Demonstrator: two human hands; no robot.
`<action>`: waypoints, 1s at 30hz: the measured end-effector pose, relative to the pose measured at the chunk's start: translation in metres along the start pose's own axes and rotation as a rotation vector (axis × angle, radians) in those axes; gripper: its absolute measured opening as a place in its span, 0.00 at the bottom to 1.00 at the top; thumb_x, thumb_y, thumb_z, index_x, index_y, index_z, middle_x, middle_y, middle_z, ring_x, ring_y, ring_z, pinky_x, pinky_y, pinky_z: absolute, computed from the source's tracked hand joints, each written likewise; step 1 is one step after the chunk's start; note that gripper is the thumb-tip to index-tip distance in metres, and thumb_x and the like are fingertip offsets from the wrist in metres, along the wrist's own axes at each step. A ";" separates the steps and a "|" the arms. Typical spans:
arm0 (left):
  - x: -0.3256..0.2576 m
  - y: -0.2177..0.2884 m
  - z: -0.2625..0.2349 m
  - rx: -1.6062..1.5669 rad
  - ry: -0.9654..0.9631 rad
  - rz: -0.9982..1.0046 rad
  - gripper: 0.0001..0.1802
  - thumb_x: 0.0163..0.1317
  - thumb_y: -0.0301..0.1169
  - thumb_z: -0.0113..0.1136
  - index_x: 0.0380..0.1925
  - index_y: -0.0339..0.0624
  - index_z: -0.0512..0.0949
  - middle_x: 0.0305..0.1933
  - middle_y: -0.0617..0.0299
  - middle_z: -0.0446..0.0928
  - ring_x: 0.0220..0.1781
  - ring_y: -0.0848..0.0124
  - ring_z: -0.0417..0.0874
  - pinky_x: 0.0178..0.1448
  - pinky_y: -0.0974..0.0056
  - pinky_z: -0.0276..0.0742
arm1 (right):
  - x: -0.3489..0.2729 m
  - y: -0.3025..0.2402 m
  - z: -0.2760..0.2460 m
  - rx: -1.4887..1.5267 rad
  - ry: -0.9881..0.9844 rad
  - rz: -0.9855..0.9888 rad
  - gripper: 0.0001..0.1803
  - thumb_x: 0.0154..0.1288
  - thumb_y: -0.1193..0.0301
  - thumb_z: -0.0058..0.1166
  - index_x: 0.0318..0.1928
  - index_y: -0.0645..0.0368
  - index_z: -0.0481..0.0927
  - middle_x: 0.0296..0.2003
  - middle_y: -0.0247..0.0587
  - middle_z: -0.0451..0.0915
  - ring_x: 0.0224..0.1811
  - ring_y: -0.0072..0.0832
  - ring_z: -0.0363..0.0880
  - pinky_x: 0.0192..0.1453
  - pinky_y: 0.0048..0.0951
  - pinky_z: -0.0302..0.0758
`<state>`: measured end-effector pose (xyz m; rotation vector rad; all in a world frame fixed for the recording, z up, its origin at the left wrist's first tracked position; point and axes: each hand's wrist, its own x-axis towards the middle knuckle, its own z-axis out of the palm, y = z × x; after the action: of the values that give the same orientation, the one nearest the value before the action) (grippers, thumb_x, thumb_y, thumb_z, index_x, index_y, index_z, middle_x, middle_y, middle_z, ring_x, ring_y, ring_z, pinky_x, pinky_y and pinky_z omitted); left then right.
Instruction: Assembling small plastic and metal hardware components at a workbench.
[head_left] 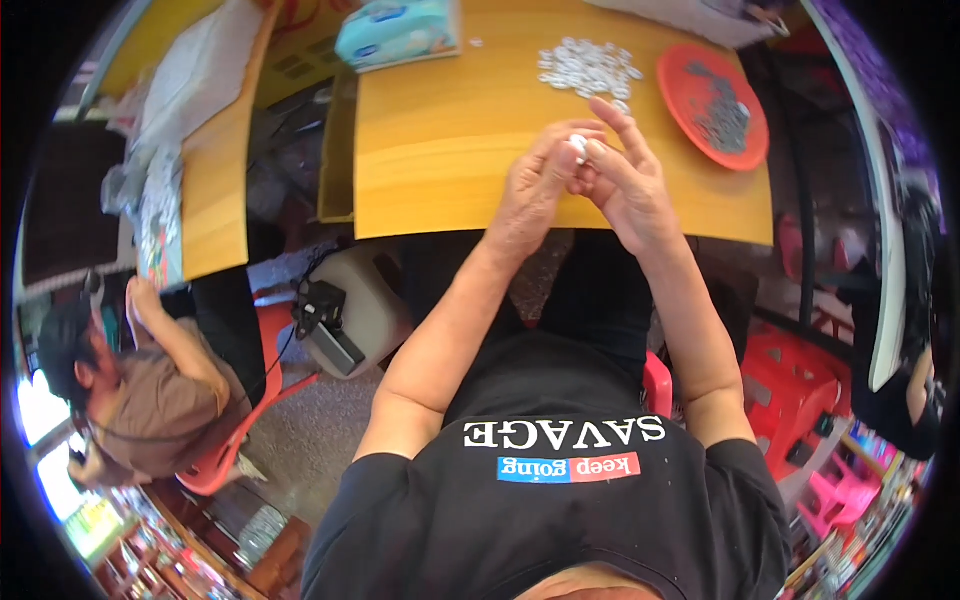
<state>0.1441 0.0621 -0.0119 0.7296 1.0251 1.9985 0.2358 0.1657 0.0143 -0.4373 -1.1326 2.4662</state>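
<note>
Over the near part of the wooden table, my two hands meet around a small white piece. My left hand pinches it between thumb and fingers. My right hand presses its thumb against the same piece, with the index finger stretched up and the other fingers curled. Whatever else sits between the fingertips is hidden. Just beyond my hands lies a loose pile of small round white pieces. To the right, a red plate holds many small dark grey parts heaped on one side.
A blue tissue pack rests at the table's far left. At the left, a person in a brown shirt sits at another table. A beige stool with a black device stands left of me; red stools are at right.
</note>
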 end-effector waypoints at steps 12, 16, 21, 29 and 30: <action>-0.011 0.008 -0.013 -0.180 0.036 0.086 0.14 0.74 0.36 0.52 0.47 0.35 0.78 0.51 0.57 0.78 0.52 0.74 0.78 0.54 0.69 0.75 | 0.001 0.011 0.033 -0.027 -0.056 -0.011 0.36 0.69 0.76 0.55 0.73 0.59 0.53 0.46 0.42 0.78 0.46 0.27 0.80 0.49 0.30 0.78; -0.010 0.015 -0.011 -0.223 0.089 0.109 0.12 0.72 0.37 0.55 0.42 0.40 0.79 0.43 0.66 0.79 0.39 0.82 0.74 0.42 0.75 0.71 | 0.006 0.010 0.038 -0.048 -0.090 0.009 0.37 0.69 0.76 0.55 0.73 0.58 0.53 0.46 0.41 0.77 0.49 0.28 0.79 0.52 0.31 0.77; -0.011 0.013 -0.019 -0.265 0.033 0.113 0.13 0.74 0.37 0.52 0.44 0.39 0.78 0.51 0.57 0.76 0.53 0.73 0.77 0.57 0.66 0.75 | 0.008 0.011 0.042 -0.045 -0.107 0.023 0.37 0.69 0.76 0.56 0.73 0.57 0.54 0.47 0.39 0.77 0.51 0.27 0.78 0.54 0.30 0.77; -0.017 0.024 -0.024 -0.196 0.155 0.004 0.11 0.74 0.36 0.53 0.43 0.41 0.78 0.42 0.66 0.79 0.40 0.82 0.74 0.43 0.75 0.71 | 0.011 0.017 0.027 -0.051 -0.126 0.132 0.33 0.71 0.73 0.55 0.71 0.61 0.56 0.48 0.42 0.79 0.46 0.25 0.80 0.52 0.31 0.79; -0.013 0.029 -0.030 -0.055 0.214 0.083 0.12 0.74 0.36 0.52 0.45 0.40 0.77 0.42 0.63 0.79 0.40 0.80 0.76 0.45 0.73 0.74 | 0.010 0.016 0.026 -0.094 -0.137 0.140 0.32 0.72 0.72 0.54 0.71 0.62 0.57 0.47 0.43 0.80 0.44 0.25 0.81 0.51 0.31 0.81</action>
<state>0.1184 0.0277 -0.0044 0.5455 1.0714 2.2045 0.2127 0.1439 0.0175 -0.3915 -1.3185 2.6050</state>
